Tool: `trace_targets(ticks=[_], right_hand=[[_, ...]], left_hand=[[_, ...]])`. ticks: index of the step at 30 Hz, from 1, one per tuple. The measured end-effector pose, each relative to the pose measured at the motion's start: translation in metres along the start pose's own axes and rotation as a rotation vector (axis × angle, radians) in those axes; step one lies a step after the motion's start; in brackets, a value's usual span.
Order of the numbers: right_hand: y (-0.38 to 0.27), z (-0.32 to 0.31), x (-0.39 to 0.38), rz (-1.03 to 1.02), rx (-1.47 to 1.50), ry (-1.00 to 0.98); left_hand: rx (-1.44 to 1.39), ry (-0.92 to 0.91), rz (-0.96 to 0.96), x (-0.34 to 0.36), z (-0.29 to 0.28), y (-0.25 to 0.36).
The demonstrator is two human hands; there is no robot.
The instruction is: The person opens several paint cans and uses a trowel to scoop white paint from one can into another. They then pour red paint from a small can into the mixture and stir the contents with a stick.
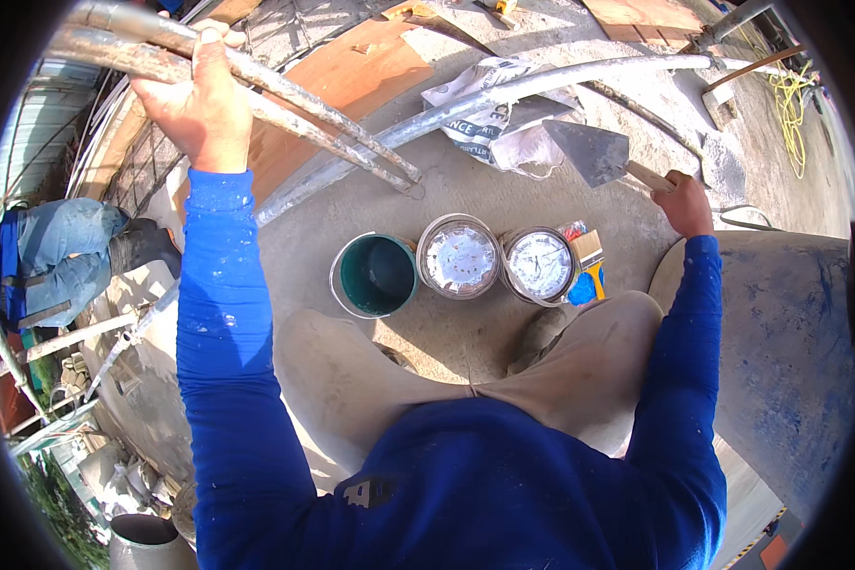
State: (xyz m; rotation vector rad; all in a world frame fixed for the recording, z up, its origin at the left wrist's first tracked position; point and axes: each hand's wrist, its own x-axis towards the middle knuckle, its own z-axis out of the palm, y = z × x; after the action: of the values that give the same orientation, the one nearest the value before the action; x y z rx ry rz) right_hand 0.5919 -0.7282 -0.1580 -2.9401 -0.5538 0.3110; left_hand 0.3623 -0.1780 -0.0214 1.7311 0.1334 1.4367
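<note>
In the upper left my left hand (199, 109) is wrapped around rusty, paint-spattered metal pipes (323, 119) that slope down toward the ground. The thumb lies over the upper pipe; part of the fingers is hidden behind it. At the right, my right hand (686, 204) grips the wooden handle of a trowel (591, 152), its grey blade pointing to the upper left above the floor. Between my knees and the pipes stand a dark green bucket (356, 275) and two round cans (460, 258) with white-smeared tops. A paintbrush (591, 255) with a yellow-and-blue handle lies beside the right can.
A long curved-looking pipe (541, 81) crosses ahead, with a crumpled white bag (484, 119) beneath it. Plywood (351, 76) lies at the far left. Another person (66, 252) is at the left edge. A large grey rounded surface (779, 351) stands by my right arm.
</note>
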Motion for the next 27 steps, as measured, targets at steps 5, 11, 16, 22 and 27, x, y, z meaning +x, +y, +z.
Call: trace_targets(ticks=[5, 11, 16, 22, 27], right_hand=[[-0.014, -0.026, -0.102, 0.176, 0.308, 0.139], [-0.051, 0.004, -0.214, 0.182, 0.902, 0.424], [-0.154, -0.003, -0.217, 0.177, 1.276, -0.030], [-0.177, 0.055, -0.239, 0.267, 1.115, -0.063], [-0.212, 0.070, -0.288, 0.241, 1.141, -0.022]], left_hand=[[0.464, -0.384, -0.028, -0.096, -0.055, -0.029], [0.692, -1.300, -0.790, -0.261, -0.152, -0.092], [0.845, -1.462, -0.956, -0.317, -0.181, -0.141], [0.865, -1.284, -0.635, -0.266, -0.147, -0.173], [0.915, -1.232, -0.638, -0.249, -0.173, -0.218]])
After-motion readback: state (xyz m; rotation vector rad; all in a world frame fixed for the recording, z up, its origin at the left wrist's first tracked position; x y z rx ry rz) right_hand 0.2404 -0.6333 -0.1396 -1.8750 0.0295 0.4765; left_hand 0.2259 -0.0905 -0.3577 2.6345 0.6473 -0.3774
